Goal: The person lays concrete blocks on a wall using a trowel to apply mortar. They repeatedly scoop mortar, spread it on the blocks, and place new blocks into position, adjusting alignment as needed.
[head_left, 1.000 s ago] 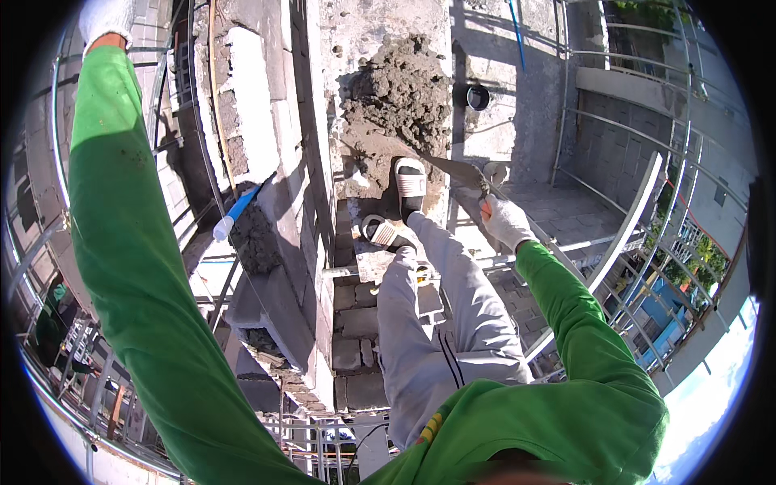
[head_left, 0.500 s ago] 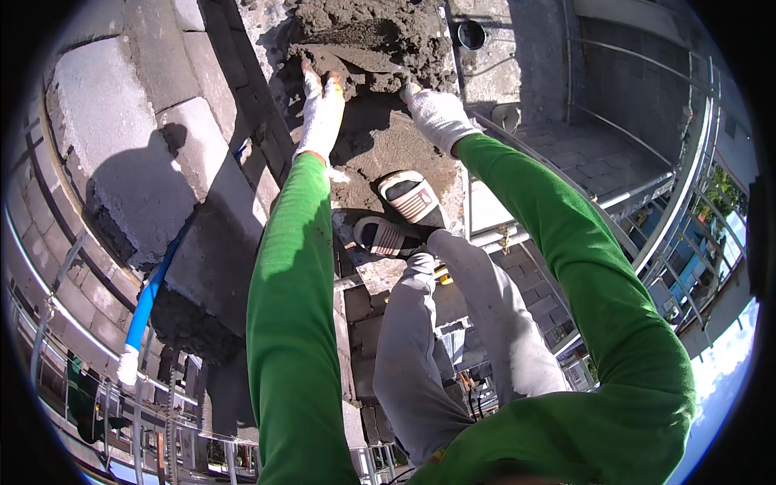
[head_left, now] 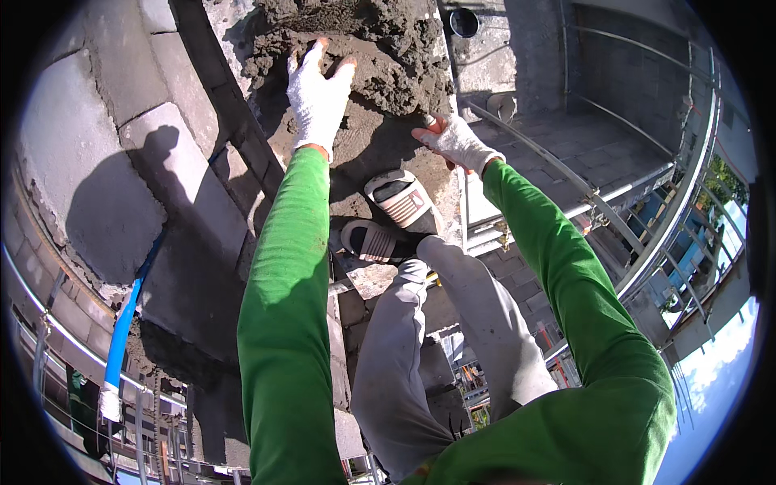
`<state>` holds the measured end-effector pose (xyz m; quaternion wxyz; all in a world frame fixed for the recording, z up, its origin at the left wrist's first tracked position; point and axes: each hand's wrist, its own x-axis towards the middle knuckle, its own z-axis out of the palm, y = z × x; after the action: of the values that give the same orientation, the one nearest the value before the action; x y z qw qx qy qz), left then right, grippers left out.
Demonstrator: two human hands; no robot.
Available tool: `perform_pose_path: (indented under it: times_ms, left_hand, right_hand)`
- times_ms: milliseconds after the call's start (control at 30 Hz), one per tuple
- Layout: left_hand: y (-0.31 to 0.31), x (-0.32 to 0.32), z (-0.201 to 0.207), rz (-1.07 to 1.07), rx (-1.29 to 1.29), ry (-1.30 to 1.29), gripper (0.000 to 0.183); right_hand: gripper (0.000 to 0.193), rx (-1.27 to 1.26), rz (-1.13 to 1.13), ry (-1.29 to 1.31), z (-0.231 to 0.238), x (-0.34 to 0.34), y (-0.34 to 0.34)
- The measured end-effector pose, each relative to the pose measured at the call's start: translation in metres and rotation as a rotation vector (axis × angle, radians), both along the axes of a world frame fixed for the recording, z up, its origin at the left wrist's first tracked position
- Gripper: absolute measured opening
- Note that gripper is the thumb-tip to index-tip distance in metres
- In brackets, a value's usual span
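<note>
A heap of wet grey mortar [head_left: 388,77] lies at the top of the view. My left hand [head_left: 318,99], in a white knitted glove with bare fingertips, reaches to its near left side. Its fingers are spread, the tips against the mortar. My right hand [head_left: 459,144], gloved the same way, is closed at the heap's near right edge. It grips what looks like the handle of a trowel [head_left: 432,122]; the blade cannot be made out against the mortar. Between the hands and my sandals [head_left: 402,198] is a mortar-smeared surface [head_left: 356,149].
A wall of grey blocks [head_left: 97,162] rises on the left, with a blue pipe [head_left: 121,339] beside it. Metal scaffold rails [head_left: 647,267] run along the right, over a lower paved level. A dark round container [head_left: 464,23] stands at the upper right.
My right hand has moved right and toward me, and has turned. The left hand's fingers have spread wider over the mortar. The whole view has shifted slightly.
</note>
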<state>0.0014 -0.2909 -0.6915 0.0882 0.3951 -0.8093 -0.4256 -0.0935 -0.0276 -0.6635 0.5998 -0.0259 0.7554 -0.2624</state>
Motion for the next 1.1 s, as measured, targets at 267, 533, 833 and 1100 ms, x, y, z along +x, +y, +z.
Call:
perform_pose_path:
  times_ms: [267, 533, 833, 1100]
  left_hand:
    - [0.018, 0.081, 0.016, -0.051, 0.524, 0.135, 0.065]
    - [0.06, 0.09, 0.002, 0.282, 0.361, -0.071, 0.049]
    - [0.045, 0.065, -0.018, 0.058, 0.203, 0.064, 0.066]
    - [0.039, 0.101, 0.029, 0.489, 1.009, 0.272, 0.062]
  right_hand:
    - [0.029, -0.104, 0.214, 0.718, 0.032, 0.081, 0.016]
    - [0.049, 0.036, 0.414, 0.498, 0.027, 0.106, 0.092]
    - [0.034, -0.028, -0.119, -0.226, -0.025, 0.062, 0.012]
    - [0.032, -0.255, 0.296, 0.686, -0.008, 0.104, 0.01]
